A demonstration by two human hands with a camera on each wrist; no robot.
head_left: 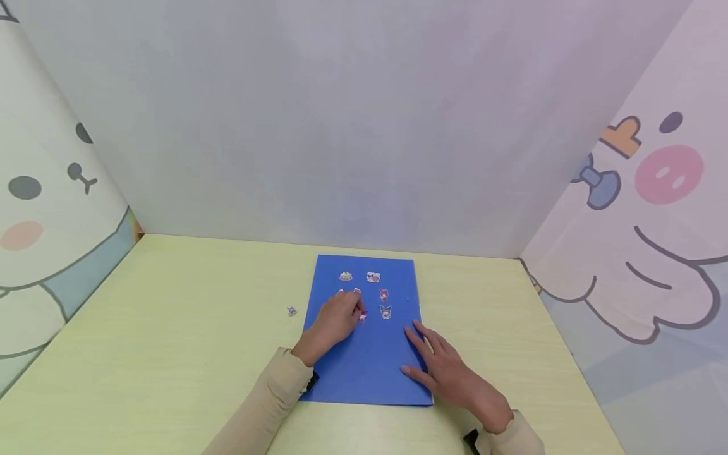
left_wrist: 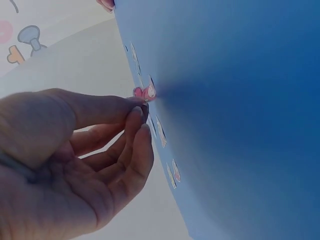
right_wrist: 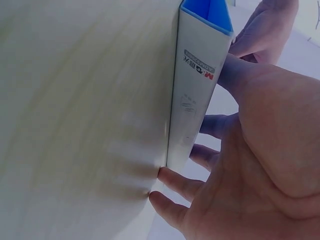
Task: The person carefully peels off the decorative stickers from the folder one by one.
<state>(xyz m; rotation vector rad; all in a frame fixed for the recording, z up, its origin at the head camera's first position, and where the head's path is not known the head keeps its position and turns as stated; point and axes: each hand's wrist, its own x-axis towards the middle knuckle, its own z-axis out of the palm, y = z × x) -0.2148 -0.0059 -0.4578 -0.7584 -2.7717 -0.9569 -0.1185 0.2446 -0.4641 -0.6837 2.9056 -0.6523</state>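
A blue file folder (head_left: 370, 373) lies on the table, its white spine (right_wrist: 192, 85) showing in the right wrist view. My left hand (head_left: 337, 316) is over the folder's left half; its thumb and fingertips pinch a small pink cartoon sticker (left_wrist: 148, 93), whose one side meets the blue cover. Part of that sticker is hidden by the fingers. Several character stickers lie around it, among them a dark-eared one (head_left: 385, 311) and a red-hooded one (head_left: 383, 295). My right hand (head_left: 449, 373) rests with spread fingers across the folder's right edge, some fingertips touching the table.
A loose small sticker (head_left: 292, 310) lies on the pale yellow table (head_left: 188, 335), left of the folder. Two more stickers, a yellowish one (head_left: 345, 276) and a red-and-white one (head_left: 373, 277), are near the folder's far edge. Cartoon-printed sheets (head_left: 643, 253) flank the table.
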